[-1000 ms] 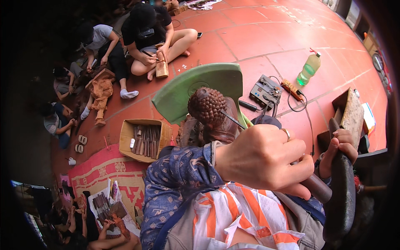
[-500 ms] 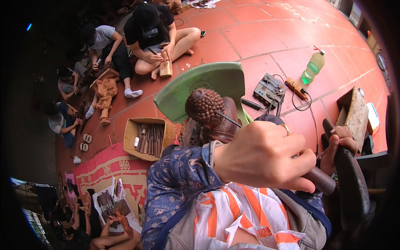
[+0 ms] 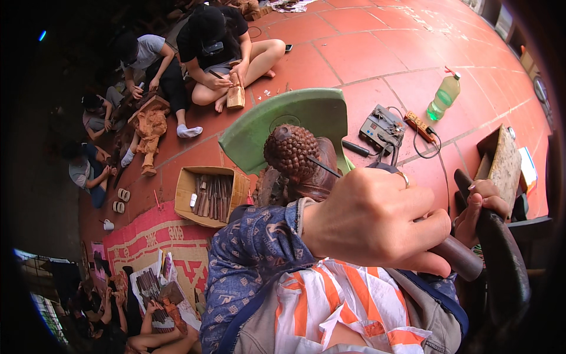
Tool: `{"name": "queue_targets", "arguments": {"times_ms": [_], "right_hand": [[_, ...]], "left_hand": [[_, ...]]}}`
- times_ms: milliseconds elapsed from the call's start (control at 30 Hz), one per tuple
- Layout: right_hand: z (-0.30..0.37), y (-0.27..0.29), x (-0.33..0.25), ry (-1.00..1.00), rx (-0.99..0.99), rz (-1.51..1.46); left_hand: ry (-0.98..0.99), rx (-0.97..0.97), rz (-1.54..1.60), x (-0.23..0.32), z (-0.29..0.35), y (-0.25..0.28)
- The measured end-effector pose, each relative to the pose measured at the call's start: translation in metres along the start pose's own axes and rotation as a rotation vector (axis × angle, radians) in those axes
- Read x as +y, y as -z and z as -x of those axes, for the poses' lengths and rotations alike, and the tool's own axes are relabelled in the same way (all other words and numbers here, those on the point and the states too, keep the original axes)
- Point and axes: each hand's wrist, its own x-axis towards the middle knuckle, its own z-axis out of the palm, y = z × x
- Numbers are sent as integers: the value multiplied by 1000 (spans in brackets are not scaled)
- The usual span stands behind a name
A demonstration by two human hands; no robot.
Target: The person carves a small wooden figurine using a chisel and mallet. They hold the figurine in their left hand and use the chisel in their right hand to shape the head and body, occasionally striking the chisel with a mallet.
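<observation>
My left hand (image 3: pixel 377 218) is closed around a chisel, its dark round handle (image 3: pixel 463 258) sticking out below the fingers. The chisel's thin steel shaft (image 3: pixel 324 167) runs up to the side of a carved wooden head (image 3: pixel 289 152) covered in rounded knobs, on a dark brown figure. Where exactly the tip meets the wood is too small to tell. At the right, my right hand (image 3: pixel 480 206) grips a dark, heavy wooden mallet (image 3: pixel 501 251), held apart from the chisel handle. The fingers wrap round its narrower part.
Behind the figure stands a green plastic chair (image 3: pixel 247 133). A cardboard box (image 3: pixel 240 192) of chisels is at the left. Beyond lie a grey control box (image 3: pixel 377 127), an orange power strip (image 3: pixel 417 123) and a bottle (image 3: pixel 443 97). Several people sit carving at the left.
The mallet's thick end has swung slightly right, and the chisel handle's butt has shifted a little right and down. Both hands keep their grips.
</observation>
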Motion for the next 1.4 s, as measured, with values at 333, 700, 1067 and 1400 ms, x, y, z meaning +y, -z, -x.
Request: {"name": "queue_targets", "arguments": {"times_ms": [333,700,1067,1400], "right_hand": [[6,2,-3,-59,-58,216],[12,-7,9,-92,0,113],[67,-37,42,-459,-2,-139],[34,-22,70,-454,-73,-100]], "left_hand": [[27,-26,-19,0,0,2],[-131,-134,-47,-4,4,-9],[84,-173,-311,-10,0,-29],[209,-21,-359,-19,-19,-23]]}}
